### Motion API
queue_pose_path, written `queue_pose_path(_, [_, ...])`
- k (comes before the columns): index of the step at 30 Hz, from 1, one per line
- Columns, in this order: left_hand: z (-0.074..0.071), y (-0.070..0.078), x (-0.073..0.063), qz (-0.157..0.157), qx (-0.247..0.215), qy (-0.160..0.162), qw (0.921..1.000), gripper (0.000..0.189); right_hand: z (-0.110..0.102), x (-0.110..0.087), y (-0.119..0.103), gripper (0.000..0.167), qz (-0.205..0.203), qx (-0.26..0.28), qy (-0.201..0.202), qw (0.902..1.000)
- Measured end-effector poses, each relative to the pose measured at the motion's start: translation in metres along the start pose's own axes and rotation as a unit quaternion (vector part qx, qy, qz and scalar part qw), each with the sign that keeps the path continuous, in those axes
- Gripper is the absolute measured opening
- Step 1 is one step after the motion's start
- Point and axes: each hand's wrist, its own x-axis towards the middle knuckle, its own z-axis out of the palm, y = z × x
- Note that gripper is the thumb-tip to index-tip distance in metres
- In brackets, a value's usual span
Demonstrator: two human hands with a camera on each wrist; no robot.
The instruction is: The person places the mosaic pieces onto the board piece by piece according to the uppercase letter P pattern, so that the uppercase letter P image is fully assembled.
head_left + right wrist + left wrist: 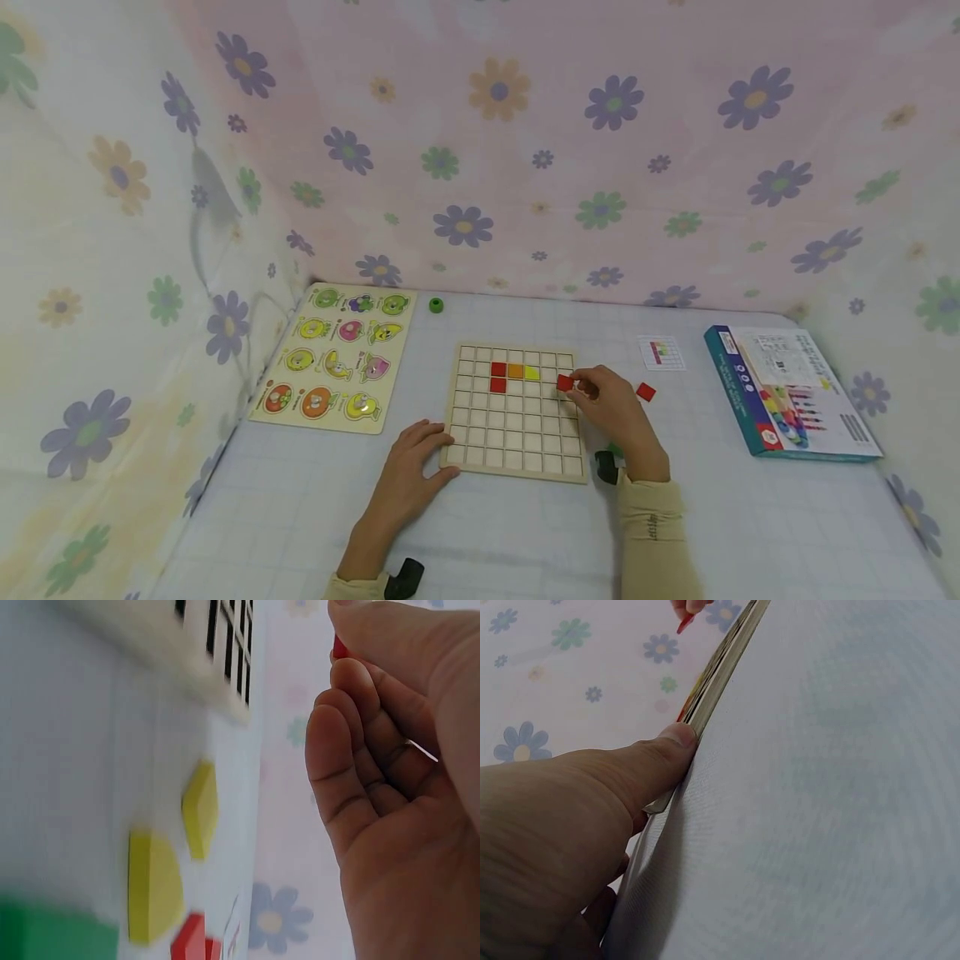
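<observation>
A red tile is pinched between the thumb and fingers of the right hand, held above the right part of a wooden grid board. Toward the board's far side, a red piece, an orange piece and a yellow piece sit side by side in one row, with a second red piece directly below the first. The left hand rests at the board's near left corner, its fingers loosely extended and its thumb touching the edge. Right of the board lie a loose red tile and a small printed card; the right wrist view also shows two yellow blocks and a green block, blurred. Farther right on the bench lies a flat box with a teal side. To the left lies a fruit puzzle board, with a green bead near its far right corner. Flowered cloth hangs behind.
</observation>
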Motion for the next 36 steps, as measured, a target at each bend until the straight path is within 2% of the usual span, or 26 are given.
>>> queue_pose_path(8, [-0.001,0.001,0.000,0.005,-0.001,-0.002,1.0000,0.041,0.018,0.005,-0.028,0.028,-0.023,0.021,-0.018,0.9994])
queue_pose_path(17, [0.001,0.000,0.001,0.009,0.002,0.002,1.0000,0.041,0.035,0.010,-0.050,0.028,-0.045,0.035,-0.049,0.9972])
queue_pose_path(26, [0.000,0.001,0.002,0.014,0.007,0.003,0.9999,0.040,0.052,0.015,-0.053,0.024,-0.061,0.033,-0.060,0.9958])
queue_pose_path(36, [0.001,-0.002,0.001,0.019,0.004,0.006,0.9998,0.038,0.060,0.015,-0.055,0.023,-0.071,0.030,-0.069,0.9946])
